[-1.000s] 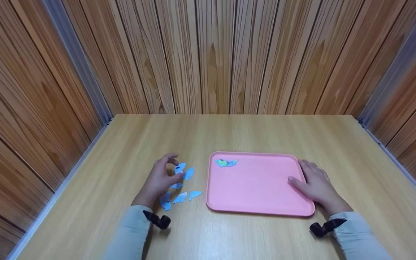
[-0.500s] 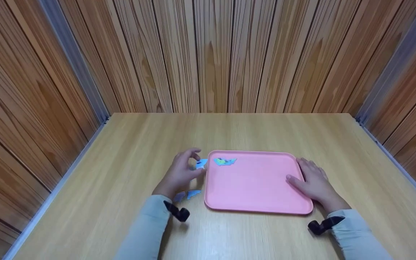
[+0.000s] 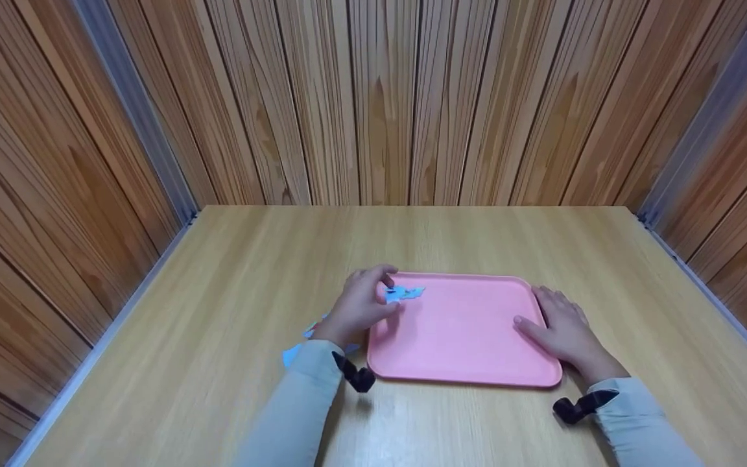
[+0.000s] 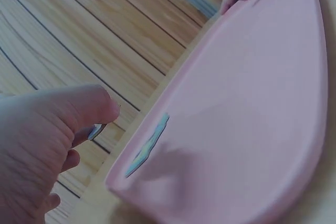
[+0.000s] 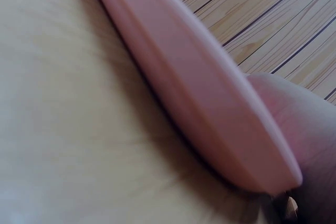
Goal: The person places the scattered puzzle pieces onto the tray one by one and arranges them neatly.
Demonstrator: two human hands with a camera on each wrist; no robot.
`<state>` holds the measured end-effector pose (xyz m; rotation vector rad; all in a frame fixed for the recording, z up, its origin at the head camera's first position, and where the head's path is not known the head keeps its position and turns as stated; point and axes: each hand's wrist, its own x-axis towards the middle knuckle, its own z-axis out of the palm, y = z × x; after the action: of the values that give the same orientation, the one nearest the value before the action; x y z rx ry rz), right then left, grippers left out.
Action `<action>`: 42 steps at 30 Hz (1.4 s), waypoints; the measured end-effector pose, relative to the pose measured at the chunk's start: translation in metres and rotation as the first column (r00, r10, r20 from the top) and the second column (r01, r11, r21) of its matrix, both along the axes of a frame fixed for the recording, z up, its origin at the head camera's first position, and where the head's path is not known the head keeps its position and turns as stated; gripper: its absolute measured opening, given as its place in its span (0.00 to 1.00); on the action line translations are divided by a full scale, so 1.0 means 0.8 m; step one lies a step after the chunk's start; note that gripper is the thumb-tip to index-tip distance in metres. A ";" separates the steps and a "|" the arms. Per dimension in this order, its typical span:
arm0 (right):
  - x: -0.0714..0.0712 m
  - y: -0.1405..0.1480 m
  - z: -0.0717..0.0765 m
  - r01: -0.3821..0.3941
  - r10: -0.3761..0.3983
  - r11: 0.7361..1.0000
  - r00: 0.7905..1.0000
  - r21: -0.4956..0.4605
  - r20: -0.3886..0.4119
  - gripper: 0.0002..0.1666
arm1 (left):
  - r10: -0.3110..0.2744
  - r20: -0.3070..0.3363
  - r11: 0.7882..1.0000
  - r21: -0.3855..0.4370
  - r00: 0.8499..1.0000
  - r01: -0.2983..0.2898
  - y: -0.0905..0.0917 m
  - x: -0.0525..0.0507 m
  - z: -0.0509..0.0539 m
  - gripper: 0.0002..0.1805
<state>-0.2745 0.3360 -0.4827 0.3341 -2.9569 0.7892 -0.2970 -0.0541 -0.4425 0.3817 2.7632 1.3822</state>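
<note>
My left hand point(image 3: 362, 303) is over the far left corner of the pink tray point(image 3: 464, 337). Between its thumb and fingers it pinches a small blue puzzle piece point(image 4: 96, 131), mostly hidden by the fingers in the left wrist view. Flat in that same corner lies a jagged blue, yellow and green puzzle piece point(image 4: 147, 148); from the head it partly lines up with the held one. At the tray's right side, my right hand point(image 3: 565, 327) holds the rim, thumb over the inner edge and fingers along the outside.
Several more blue pieces point(image 3: 292, 354) lie on the wooden table point(image 3: 270, 259) left of the tray, partly covered by the left forearm. Wood-plank walls point(image 3: 386, 104) stand behind and on both sides.
My left hand has moved right from the loose pieces to above the tray, carrying a blue puzzle piece. My right hand stays at the tray's right rim.
</note>
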 end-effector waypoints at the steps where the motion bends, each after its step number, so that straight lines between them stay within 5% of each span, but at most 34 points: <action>1: 0.000 0.000 0.000 -0.001 0.001 1.000 1.000 -0.001 -0.002 0.55 | -0.005 -0.006 1.000 -0.004 1.000 0.005 0.005 -0.002 -0.001 0.33; 22: 0.007 0.008 0.002 0.024 -0.024 1.000 1.000 0.004 0.012 0.55 | -0.055 -0.025 0.985 -0.165 0.998 0.050 0.088 -0.021 -0.025 0.31; 31: 0.006 0.001 -0.001 0.027 -0.026 1.000 0.999 -0.006 0.025 0.56 | -0.090 -0.033 0.982 -0.169 0.995 0.083 0.099 -0.026 -0.038 0.28; 42: 0.004 -0.001 -0.001 0.026 -0.026 1.000 1.000 -0.013 0.006 0.55 | -0.036 -0.061 0.989 -0.147 0.997 0.027 0.101 -0.032 -0.035 0.26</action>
<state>-0.2711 0.3354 -0.4831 0.2922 -2.9540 0.8072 -0.3225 0.0270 -0.4704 0.4682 2.8731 1.1720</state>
